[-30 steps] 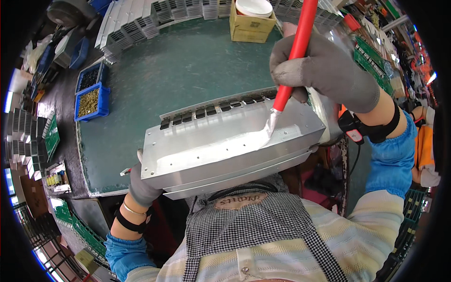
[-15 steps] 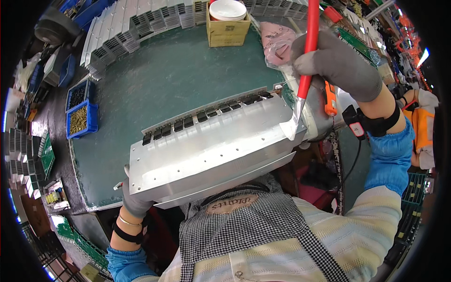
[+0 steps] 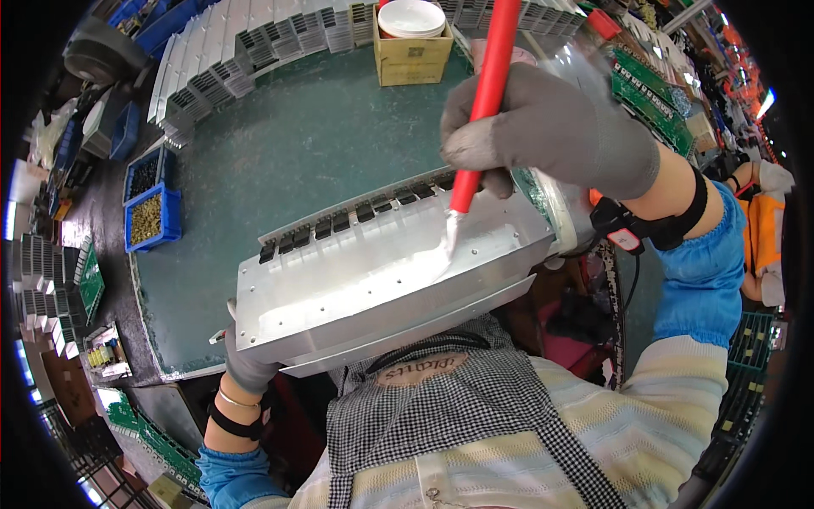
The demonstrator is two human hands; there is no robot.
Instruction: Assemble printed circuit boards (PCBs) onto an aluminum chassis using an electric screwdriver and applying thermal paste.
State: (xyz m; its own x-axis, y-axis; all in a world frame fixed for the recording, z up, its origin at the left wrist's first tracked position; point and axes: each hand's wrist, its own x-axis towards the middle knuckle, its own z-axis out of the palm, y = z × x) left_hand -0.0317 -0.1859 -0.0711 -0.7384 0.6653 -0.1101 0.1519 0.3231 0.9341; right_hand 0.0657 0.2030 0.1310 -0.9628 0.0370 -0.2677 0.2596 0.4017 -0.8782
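1. Gripping a red-handled brush [image 3: 486, 102], the right hand [image 3: 555, 127] has its gloved fingers closed around the handle; the whitened bristles touch the top of a silver metal block [image 3: 339, 288].
2. The metal block is long and flat-topped, with small holes along its near side, a white smear [image 3: 420, 265] over part of the top and a row of black components [image 3: 341, 222] along its far side.
3. It lies right in front of the person's checked apron [image 3: 458, 407], slanting up toward the right and overlapping the table's near edge.
4. The left hand [image 3: 251, 366], also gloved, is at the block's left end; its fingers are mostly hidden, so their grip cannot be told.
5. Green tabletop [image 3: 314, 127] stretches between the block and a cardboard box [image 3: 413, 66] holding a white tub [image 3: 412, 17]. At the left edge stand 2 blue bins [image 3: 168, 231] of small parts, 1 brass-coloured and 1 dark.
6. Stacked silver pieces [image 3: 203, 81] line the far edge; another person in orange [image 3: 766, 237] is at far right.
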